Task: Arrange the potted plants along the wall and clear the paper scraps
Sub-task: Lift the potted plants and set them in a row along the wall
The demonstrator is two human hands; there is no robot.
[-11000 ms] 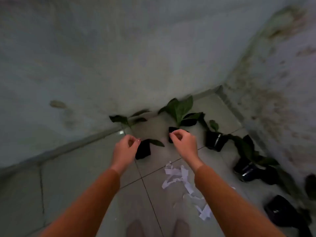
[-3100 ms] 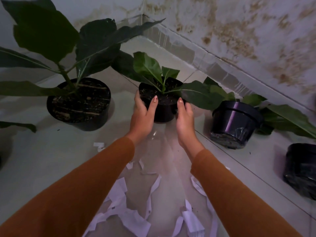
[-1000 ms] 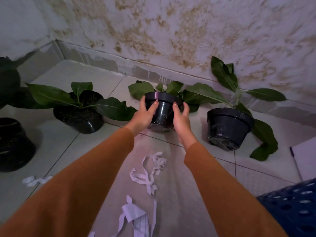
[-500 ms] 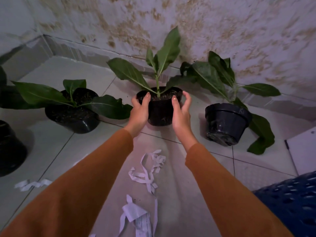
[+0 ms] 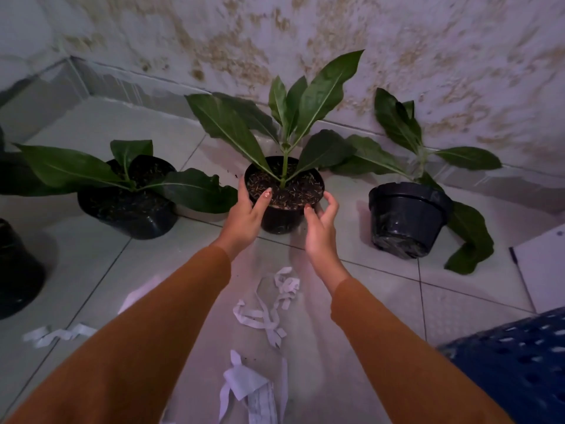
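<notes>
A small black pot with a tall green plant (image 5: pixel 286 191) stands upright on the tiled floor near the stained wall (image 5: pixel 428 56). My left hand (image 5: pixel 247 215) grips its left rim, thumb over the soil. My right hand (image 5: pixel 321 231) hovers at the pot's right side, fingers spread and just off it. A wider potted plant (image 5: pixel 128 209) stands upright to the left. To the right, another black pot (image 5: pixel 406 218) lies tipped, its leaves toward the wall. White paper scraps (image 5: pixel 269 304) lie on the floor between my arms, with more paper (image 5: pixel 250 390) nearer me.
A further black pot (image 5: pixel 15 270) sits at the far left edge. One loose paper strip (image 5: pixel 55 332) lies at lower left. A blue perforated crate (image 5: pixel 519 362) fills the lower right corner, with a white board (image 5: pixel 544 264) behind it.
The pot I was tilting upright now stands on the floor. My right hand has come off its side and spread its fingers; my left hand still grips the rim.
</notes>
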